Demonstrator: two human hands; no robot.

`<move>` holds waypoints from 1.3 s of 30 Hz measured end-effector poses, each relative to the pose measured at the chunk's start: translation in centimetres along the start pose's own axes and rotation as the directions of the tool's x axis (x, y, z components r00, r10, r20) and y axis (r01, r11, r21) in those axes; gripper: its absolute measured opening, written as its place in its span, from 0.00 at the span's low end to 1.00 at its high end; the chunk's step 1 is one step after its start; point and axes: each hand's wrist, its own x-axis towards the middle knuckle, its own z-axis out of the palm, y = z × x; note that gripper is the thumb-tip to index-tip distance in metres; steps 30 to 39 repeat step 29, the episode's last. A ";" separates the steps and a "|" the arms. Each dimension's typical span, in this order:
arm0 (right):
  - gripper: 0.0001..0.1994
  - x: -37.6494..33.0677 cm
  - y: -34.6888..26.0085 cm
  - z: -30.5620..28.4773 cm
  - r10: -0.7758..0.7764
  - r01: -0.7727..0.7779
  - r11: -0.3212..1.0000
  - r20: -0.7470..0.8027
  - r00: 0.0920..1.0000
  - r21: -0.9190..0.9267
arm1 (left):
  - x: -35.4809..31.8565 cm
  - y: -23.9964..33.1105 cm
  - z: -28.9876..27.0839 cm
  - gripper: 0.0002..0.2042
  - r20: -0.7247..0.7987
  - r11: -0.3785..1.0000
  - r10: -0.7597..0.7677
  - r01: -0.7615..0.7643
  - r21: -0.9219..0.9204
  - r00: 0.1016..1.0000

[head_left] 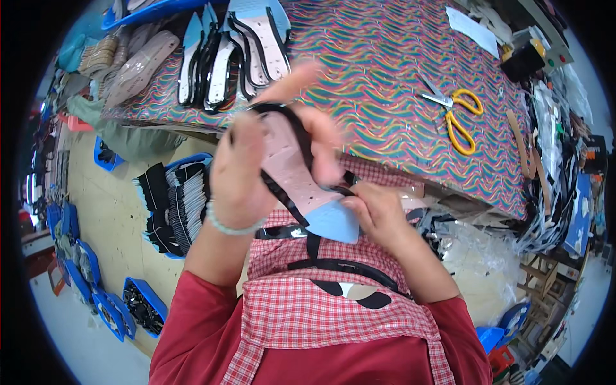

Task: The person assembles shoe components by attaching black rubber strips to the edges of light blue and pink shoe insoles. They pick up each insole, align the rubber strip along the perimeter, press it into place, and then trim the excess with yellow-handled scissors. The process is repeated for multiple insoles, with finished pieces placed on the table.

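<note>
In front of my red checked apron I hold a shoe insole (285,157) in the air, pinkish with dark specks, black edging and a light blue end piece (333,221). My left hand (240,167), with a pale bracelet at the wrist, is around the wide upper end. It is blurred by motion, thumb on one side and fingers on the other. Close to the blue end, the fingers of my right hand (378,215) are closed at the edge, beside a black strip (346,183). Just what those fingertips pinch is partly hidden.
A patterned table (372,77) lies ahead, bearing yellow-handled scissors (459,115) and several black-edged insoles (221,74). Bundled insoles (138,67) sit at the far left. A stack of black and grey pieces (173,205) stands below left. Dark strips (555,141) hang at the right.
</note>
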 end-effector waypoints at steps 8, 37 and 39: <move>0.18 -1.4 0.9 0.0 0.100 -0.437 0.485 0.448 0.888 0.757 | 0.7 1.2 0.1 0.20 0.334 0.993 -0.093 0.110 -0.033 0.938; 0.39 25.4 5.7 3.8 0.178 -0.112 0.925 -0.154 0.972 0.364 | 6.3 -3.2 -18.0 0.33 -0.272 0.141 0.288 0.241 0.960 0.918; 0.39 25.4 5.7 3.8 0.178 -0.112 0.925 -0.154 0.972 0.364 | 6.3 -3.2 -18.0 0.33 -0.272 0.141 0.288 0.241 0.960 0.918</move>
